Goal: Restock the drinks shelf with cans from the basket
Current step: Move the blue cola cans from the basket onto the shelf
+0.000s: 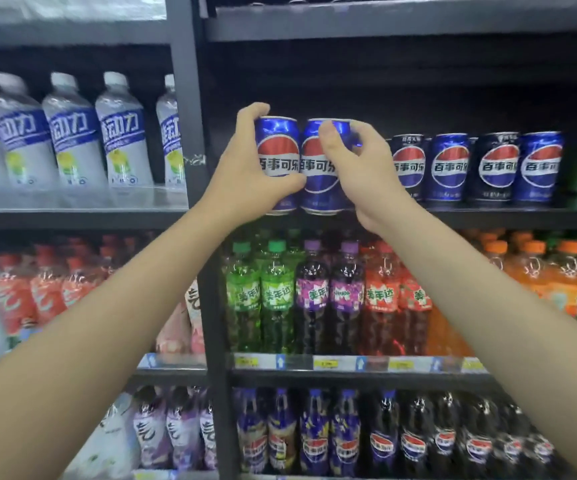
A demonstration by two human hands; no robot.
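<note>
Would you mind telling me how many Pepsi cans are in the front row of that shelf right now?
6: one in the left hand, one in the right hand, four standing to their right. More may hide behind.

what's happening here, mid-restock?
Yes. A person is putting two blue cola cans onto the can shelf. The left hand grips the left can, the right hand grips the right can, side by side at the shelf's front edge, left of the cans already lined up. Whether they rest on the shelf yet is unclear. The basket is not in view.
</note>
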